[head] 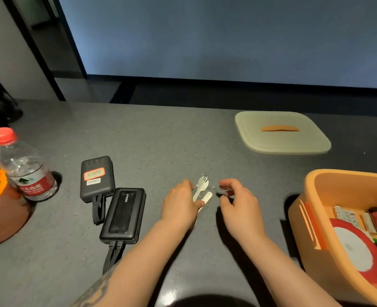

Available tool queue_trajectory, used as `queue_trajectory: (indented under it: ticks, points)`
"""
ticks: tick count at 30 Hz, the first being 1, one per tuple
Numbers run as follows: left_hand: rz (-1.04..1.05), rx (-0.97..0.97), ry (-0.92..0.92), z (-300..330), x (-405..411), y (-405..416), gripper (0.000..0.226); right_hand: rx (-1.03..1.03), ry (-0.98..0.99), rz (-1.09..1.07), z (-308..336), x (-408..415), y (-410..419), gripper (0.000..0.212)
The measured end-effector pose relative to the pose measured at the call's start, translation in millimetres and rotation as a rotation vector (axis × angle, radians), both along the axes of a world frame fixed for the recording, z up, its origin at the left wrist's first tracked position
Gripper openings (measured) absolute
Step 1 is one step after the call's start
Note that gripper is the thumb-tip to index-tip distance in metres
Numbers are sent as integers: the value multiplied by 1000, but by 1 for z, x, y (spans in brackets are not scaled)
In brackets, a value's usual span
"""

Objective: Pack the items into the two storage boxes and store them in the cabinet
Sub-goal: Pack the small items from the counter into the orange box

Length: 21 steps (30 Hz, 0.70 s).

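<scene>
Cutlery packet mid-table, toward the near edge: our left hand pinches it, our right hand hovers half-curled and empty beside it. We should grip the whole wrapper, then carry it to the orange box at the right edge.

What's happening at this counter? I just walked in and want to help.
A person is packing things away. The left hand pins a plastic-wrapped fork and knife to the counter; the right hand hovers beside it, fingers curled. The orange box on the right is open and partly filled, its lid lying apart. Two power banks and a water bottle wait on the left.
</scene>
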State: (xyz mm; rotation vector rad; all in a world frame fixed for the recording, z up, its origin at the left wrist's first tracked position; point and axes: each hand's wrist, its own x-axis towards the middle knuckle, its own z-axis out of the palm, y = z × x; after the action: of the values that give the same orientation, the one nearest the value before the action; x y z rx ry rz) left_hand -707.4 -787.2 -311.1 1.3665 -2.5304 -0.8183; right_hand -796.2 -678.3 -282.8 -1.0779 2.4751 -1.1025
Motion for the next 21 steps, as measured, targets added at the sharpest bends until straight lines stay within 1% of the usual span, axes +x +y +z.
queue_trajectory:
  ticks: [2,5,7,9,11,12,15,19,21]
  points:
    - [-28,-54,-52,4,2,5,30,-17,7,5,6,3,7,33]
    - [-57,-92,-73,8,11,15,26,7,45,-14,15,0,23,32]
    - [-69,-108,-86,7,18,24,25,112,107,-10,15,-6,40,31]
    - [-69,-125,-98,5,25,35,23,294,157,23,9,-8,61,29]
    - [-81,-141,-109,2,30,46,21,450,171,40,2,-2,83,33]
    - [-91,-145,-112,1,31,51,20,486,182,32,-2,2,93,37]
    - [-104,-127,-70,2,34,67,17,486,217,-5,-10,12,114,35]
    - [-107,-131,1,7,34,78,11,389,135,-21,-19,19,128,18]
    - [-101,-127,18,11,34,80,10,331,134,-22,-20,22,133,8]
